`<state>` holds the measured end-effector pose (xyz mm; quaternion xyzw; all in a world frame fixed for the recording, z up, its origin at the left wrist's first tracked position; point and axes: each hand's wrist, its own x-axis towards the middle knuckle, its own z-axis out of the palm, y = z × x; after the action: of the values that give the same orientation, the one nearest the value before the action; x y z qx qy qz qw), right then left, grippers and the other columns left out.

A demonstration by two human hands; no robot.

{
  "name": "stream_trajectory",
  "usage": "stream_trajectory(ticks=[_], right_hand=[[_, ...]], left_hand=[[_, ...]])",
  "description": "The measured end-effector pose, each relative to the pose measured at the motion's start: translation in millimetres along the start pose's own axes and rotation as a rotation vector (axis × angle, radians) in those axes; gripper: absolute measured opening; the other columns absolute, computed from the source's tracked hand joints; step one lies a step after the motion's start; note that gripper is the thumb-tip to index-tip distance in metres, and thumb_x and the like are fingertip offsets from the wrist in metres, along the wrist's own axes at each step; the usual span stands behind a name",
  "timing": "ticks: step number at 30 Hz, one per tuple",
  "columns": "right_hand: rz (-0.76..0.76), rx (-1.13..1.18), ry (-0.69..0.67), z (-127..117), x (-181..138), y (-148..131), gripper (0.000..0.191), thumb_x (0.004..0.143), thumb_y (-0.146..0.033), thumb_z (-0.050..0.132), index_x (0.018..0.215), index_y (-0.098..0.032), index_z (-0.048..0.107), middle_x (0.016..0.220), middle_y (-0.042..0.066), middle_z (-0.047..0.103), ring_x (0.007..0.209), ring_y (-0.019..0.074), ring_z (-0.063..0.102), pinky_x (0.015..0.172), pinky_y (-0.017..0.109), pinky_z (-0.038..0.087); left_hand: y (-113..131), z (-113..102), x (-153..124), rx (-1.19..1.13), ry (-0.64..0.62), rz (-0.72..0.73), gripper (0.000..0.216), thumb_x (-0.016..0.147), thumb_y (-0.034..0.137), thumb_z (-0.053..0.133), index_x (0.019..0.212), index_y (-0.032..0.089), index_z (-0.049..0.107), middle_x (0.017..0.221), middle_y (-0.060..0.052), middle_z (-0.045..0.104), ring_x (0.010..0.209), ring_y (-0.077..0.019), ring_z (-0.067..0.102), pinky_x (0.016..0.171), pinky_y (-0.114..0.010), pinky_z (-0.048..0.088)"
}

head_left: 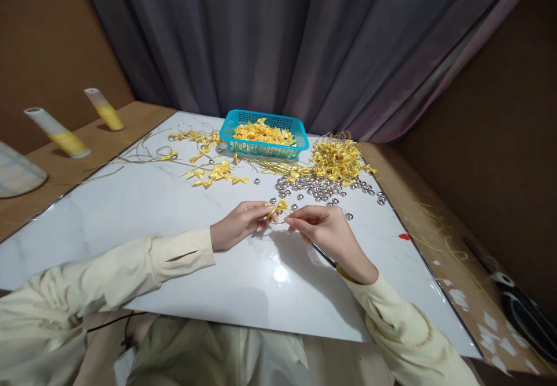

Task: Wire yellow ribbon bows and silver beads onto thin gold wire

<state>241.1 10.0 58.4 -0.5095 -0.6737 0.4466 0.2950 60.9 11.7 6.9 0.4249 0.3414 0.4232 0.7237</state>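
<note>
My left hand [238,223] is closed in a pinch on a small yellow ribbon bow [282,205] above the white board. A thin gold cord [278,223] curves in a loop below the bow. My right hand [325,230] pinches the right side of that cord between thumb and finger. Just beyond both hands lie many small silver rings [319,188], loose in a heap. Under the right hand a dark, slim tool [325,255] lies partly hidden, so its kind cannot be made out.
A blue basket [264,151] full of yellow bows stands at the back. Right of it is a pile of corded bows [337,158]; loose bows [220,170] lie left. Two yellow-wound spools [69,142] stand on the wooden table's left. Scissors [522,310] rest at the right edge.
</note>
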Motion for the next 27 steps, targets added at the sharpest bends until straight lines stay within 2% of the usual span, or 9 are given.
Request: stream_trajectory(ticks=[14, 27], right_hand=[[-0.066, -0.02, 0.018, 0.8, 0.7, 1.4, 0.015, 0.07, -0.027, 0.064, 0.063, -0.015, 0.068, 0.054, 0.002, 0.063, 0.039, 0.0062, 0.041, 0.042, 0.021, 0.034], [-0.117, -0.115, 0.018, -0.3, 0.6, 3.0, 0.015, 0.072, -0.019, 0.059, 0.066, -0.013, 0.071, 0.054, 0.003, 0.065, 0.041, 0.0065, 0.042, 0.042, 0.019, 0.033]], left_hand=[[-0.6, -2.2, 1.5, -0.183, -0.039, -0.055, 0.015, 0.078, 0.025, 0.06, 0.07, 0.012, 0.062, 0.073, -0.003, 0.054, 0.066, -0.0095, 0.048, 0.059, -0.02, 0.037], [-1.6, -3.4, 1.8, -0.132, -0.05, -0.042, 0.018, 0.078, 0.027, 0.061, 0.07, 0.011, 0.062, 0.074, -0.003, 0.056, 0.066, -0.0093, 0.048, 0.059, -0.02, 0.038]])
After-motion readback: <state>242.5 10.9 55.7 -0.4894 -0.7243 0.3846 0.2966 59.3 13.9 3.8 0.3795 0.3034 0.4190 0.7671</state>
